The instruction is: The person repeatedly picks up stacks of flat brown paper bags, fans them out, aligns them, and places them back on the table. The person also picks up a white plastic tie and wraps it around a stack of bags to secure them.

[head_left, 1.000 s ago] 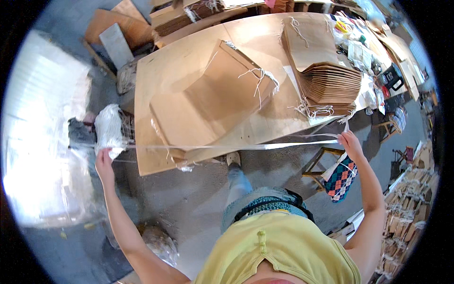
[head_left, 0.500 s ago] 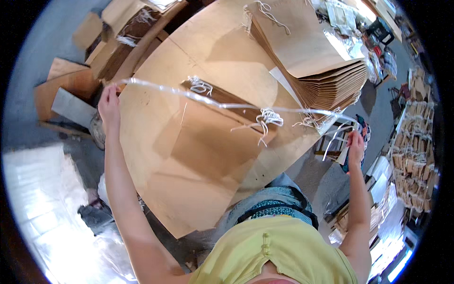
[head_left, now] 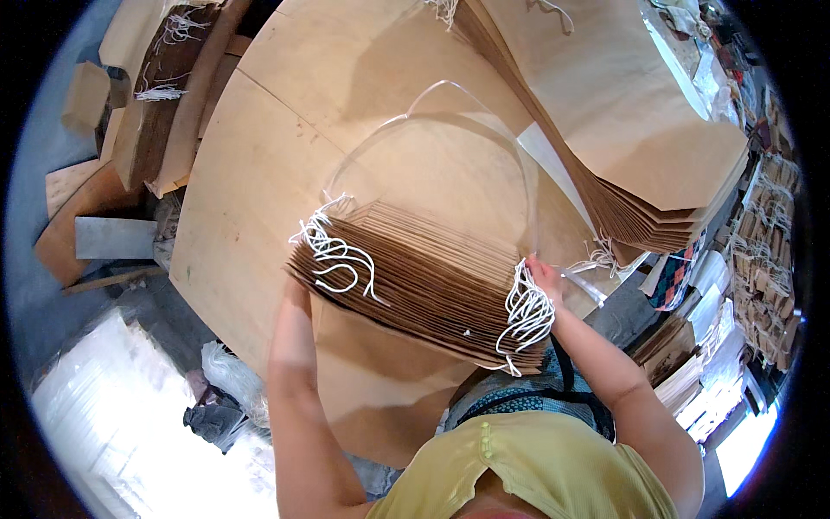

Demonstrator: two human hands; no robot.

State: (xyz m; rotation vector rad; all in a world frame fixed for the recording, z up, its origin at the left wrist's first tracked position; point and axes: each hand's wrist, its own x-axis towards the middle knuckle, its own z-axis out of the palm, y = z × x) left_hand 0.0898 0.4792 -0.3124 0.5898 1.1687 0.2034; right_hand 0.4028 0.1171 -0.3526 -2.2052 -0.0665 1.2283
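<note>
A thick stack of brown paper bags (head_left: 424, 285) with white cord handles (head_left: 333, 251) is tilted up between my hands, its layered edges showing. My left hand (head_left: 294, 290) grips the left end, its fingers mostly hidden behind the stack. At the right end my right hand (head_left: 543, 278) is closed beside another bunch of white cords (head_left: 527, 311). A clear plastic strip (head_left: 450, 84) arcs over the table (head_left: 259, 130) behind the stack. Its right side runs down to my right hand, and a loose end sticks out past it. The strip's left end goes behind the cords.
A larger pile of brown paper bags (head_left: 605, 112) lies at the table's far right. Brown bags and board pieces (head_left: 164, 112) stand off the left edge. Bundled bags (head_left: 765, 251) are stacked at far right, and shiny plastic sheeting (head_left: 130, 406) lies at lower left.
My hands, before spread wide with the plastic strip stretched between them, have come down to the stack's two ends. The stack is now tilted up, and the strip lies curved behind it.
</note>
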